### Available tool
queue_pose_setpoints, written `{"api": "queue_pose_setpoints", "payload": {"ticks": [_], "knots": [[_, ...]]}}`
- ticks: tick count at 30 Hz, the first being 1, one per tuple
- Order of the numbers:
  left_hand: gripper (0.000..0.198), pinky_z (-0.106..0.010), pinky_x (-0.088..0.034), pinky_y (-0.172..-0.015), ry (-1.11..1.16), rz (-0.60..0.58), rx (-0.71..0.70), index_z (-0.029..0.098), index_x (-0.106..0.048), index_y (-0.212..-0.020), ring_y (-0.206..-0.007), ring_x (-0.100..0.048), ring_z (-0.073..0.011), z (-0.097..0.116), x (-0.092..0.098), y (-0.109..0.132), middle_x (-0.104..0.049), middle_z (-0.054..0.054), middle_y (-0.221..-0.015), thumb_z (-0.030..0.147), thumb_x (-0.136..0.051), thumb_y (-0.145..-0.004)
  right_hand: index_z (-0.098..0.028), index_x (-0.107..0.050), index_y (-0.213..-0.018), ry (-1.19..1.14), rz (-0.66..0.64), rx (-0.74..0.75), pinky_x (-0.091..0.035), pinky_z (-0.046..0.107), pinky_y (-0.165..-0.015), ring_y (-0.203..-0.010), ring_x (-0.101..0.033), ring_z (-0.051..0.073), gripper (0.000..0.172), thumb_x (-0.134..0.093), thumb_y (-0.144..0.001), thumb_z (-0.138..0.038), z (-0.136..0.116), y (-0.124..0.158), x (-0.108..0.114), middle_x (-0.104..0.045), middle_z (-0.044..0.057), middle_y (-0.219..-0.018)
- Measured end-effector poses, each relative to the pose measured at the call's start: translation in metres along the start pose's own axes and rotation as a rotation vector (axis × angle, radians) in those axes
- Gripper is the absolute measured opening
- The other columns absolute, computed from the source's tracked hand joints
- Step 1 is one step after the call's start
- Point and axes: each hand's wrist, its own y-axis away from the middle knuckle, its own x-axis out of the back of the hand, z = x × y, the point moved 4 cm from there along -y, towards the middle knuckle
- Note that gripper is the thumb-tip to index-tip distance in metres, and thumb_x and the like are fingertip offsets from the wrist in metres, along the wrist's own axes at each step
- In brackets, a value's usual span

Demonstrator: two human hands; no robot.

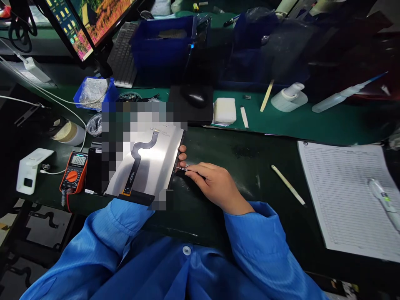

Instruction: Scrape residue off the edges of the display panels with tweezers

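Right grip (pixel 217 187): closed, thumb and fingers pinching a slim metal tool (pixel 181 168).
Tool tip: at the right edge of the display panel (pixel 150 160).
Left grip (pixel 183 155): fingers curled around that right edge from below, clamping the panel; the rest of the hand is hidden beneath it.
Display panel: silver-backed, lying on the table (pixel 237 154) between both hands, with a black flexible ribbon cable (pixel 136 160) across its back; its far left corner is obscured by pixelation.
Left of panel: digital multimeter (pixel 73 173), orange-cased.
Right of panel: wooden stick (pixel 288 185), then a ruled paper form (pixel 343 196).
Beyond panel: white foam block (pixel 224 111).
Near side of panel: blue sleeves (pixel 256 246).
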Motion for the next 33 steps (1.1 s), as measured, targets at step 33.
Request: {"api": "queue_pose_setpoints", "payload": {"ticks": [33], "knots": [[0.047,-0.031,-0.048,-0.06,-0.043,0.052,-0.008,0.015,-0.055,-0.101,-0.069,-0.059,-0.0217,0.002,-0.0018,-0.0014,-0.059,-0.008,-0.077,0.058,-0.05,-0.083,-0.024,-0.074,-0.094,-0.089,-0.021,-0.042,-0.052,0.029,-0.065,-0.073,-0.068,0.018,0.021,-0.055,-0.096,-0.034,0.0004,-0.0005,0.0016,-0.074,0.003,-0.084]]}}
